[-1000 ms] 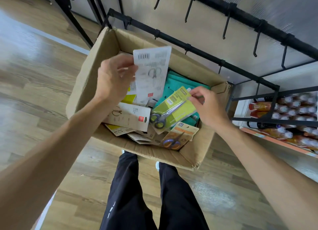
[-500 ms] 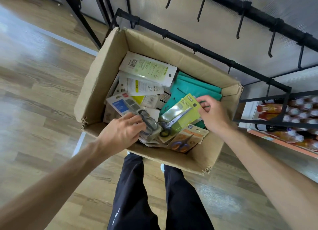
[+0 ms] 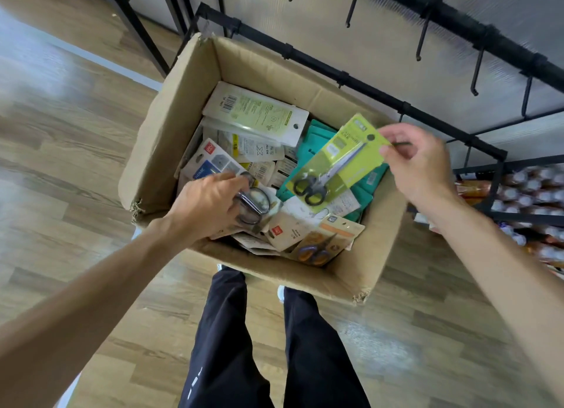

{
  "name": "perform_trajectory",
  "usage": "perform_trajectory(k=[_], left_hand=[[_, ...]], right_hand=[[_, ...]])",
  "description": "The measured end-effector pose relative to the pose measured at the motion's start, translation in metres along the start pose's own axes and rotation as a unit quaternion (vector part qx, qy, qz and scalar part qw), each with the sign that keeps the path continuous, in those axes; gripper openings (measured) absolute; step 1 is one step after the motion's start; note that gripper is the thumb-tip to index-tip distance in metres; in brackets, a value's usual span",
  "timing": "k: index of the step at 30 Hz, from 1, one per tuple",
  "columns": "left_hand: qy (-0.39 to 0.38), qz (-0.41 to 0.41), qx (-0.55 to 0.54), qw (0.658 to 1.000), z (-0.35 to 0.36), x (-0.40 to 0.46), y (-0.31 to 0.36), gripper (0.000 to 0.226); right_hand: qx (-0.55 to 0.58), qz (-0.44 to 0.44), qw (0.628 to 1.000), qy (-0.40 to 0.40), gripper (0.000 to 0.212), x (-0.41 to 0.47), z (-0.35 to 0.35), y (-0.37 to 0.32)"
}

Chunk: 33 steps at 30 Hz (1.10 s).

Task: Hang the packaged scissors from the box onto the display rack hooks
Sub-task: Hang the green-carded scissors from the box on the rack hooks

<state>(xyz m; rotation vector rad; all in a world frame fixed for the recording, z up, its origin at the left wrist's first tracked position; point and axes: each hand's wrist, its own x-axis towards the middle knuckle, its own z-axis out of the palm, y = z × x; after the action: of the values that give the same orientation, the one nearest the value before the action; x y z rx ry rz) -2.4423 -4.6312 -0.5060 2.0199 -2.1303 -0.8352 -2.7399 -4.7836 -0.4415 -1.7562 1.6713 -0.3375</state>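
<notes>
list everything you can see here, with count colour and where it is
cardboard box: one, brown, open on the floor in front of the rack
green scissors pack: one, lime card with black-handled scissors, lifted above the box's right side
orange-handled scissors pack: one, tan card, near corner of the box
white and green pack: one, face down at the far side of the box
teal packs: several, stacked under the green pack
other packs in the box: many, count unclear
rack hooks: several, black, bare, above the box
bottles: many, orange, low shelf at right
left hand: grips a pack of metal-handled scissors in the box
right hand: pinches the green pack's top
</notes>
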Motion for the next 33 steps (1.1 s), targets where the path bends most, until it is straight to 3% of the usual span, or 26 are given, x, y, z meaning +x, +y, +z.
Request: perform_trajectory(k=[6,10,13,20,24,26,30,33], left_hand=[[0.012,-0.060,-0.012,0.998,-0.013,0.038,0.000,0.038],[0.077,-0.114,-0.091,0.986,-0.014,0.057,-0.006,0.039],[0.126,-0.213,-0.197,0.949,-0.009,0.067,-0.017,0.043],[0.139,-0.256,-0.194,0.937,-0.009,0.084,-0.029,0.045],[0.097,-0.209,-0.025,0.973,-0.011,0.091,-0.028,0.040],[0.122,-0.144,0.050,0.981,-0.012,0.093,-0.025,0.029],[0.122,0.041,0.091,0.987,-0.007,0.105,-0.003,0.038],[0.112,0.103,0.123,0.981,0.003,0.120,0.022,0.043]], right_hand=[[0.003,-0.041,0.999,0.023,0.028,0.024,-0.016,-0.009],[-0.020,-0.032,0.999,-0.016,0.028,0.023,-0.010,-0.008],[-0.028,-0.030,0.998,-0.052,0.026,0.013,0.004,-0.003],[-0.010,-0.022,0.993,-0.112,0.026,-0.010,0.041,0.023],[-0.023,-0.019,0.993,-0.114,0.025,-0.010,0.050,0.026],[-0.037,-0.017,0.992,-0.121,0.024,-0.009,0.053,0.026],[-0.035,-0.010,0.991,-0.125,0.024,-0.010,0.060,0.022],[-0.037,0.007,0.992,-0.117,0.023,-0.012,0.064,0.018]])
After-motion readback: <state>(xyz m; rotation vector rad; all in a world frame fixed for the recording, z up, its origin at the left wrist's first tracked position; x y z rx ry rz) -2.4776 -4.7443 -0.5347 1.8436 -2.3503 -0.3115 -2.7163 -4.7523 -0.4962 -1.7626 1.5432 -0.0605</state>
